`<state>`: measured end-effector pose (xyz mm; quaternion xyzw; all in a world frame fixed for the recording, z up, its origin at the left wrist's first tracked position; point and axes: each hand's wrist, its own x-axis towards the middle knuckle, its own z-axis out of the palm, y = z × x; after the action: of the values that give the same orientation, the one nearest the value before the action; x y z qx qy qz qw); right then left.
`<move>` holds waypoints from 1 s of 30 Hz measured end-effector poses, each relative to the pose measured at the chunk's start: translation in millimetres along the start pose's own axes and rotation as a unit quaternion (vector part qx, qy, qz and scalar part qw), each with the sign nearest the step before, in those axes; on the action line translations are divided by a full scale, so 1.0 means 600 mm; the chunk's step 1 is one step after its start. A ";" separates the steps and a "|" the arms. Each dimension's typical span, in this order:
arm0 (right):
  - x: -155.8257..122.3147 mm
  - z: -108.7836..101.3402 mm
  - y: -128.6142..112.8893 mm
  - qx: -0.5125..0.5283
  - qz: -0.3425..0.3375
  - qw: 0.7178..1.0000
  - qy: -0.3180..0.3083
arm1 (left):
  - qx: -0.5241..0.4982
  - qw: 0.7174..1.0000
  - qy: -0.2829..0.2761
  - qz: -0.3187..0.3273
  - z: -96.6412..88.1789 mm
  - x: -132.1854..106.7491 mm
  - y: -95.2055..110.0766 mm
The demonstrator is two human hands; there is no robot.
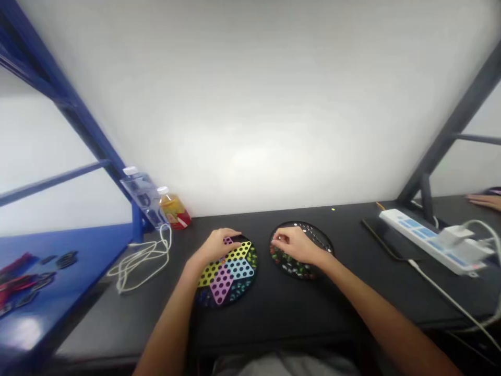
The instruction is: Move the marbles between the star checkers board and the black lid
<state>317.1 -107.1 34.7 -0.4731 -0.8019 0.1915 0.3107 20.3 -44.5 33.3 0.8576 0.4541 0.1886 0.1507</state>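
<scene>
Here the left hand [219, 246] lies open on the board's [230, 269] far rim, the right hand [298, 246] bunched over the tray [327, 241] of marbles [293, 267] just right of the board, grip unclear, and one fumbled could roll off the worktop [297, 313].

We face a plain white wall [254, 104], brightest in a soft glow at its middle. Below it runs a black bench [293, 318]. A blue steel frame [78, 120] slants up at our left above a blue tabletop [66, 245]. A dark grey strut [450, 136] slants up at our right.
</scene>
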 end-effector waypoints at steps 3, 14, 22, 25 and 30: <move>0.019 0.016 -0.026 0.017 -0.015 0.999 -0.036 | 0.013 1.000 0.018 -0.013 0.005 0.001 0.008; 0.031 0.044 -0.053 -0.167 0.015 0.976 -0.138 | 0.056 0.997 0.044 0.023 0.020 0.005 0.037; 0.038 0.043 -0.014 0.167 0.083 0.982 -0.021 | 0.049 0.997 0.041 0.035 0.025 0.005 0.038; 0.046 0.033 -0.005 0.427 0.125 0.896 0.013 | 0.048 0.997 0.042 0.033 0.028 0.006 0.040; 0.041 0.023 -0.022 0.380 0.124 0.915 -0.043 | 0.043 0.997 0.046 0.040 0.034 0.007 0.044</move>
<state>290.4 -92.2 40.2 -0.4065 -0.6157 0.5391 0.4063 50.8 -57.4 27.6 0.8709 0.4341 0.2142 0.0849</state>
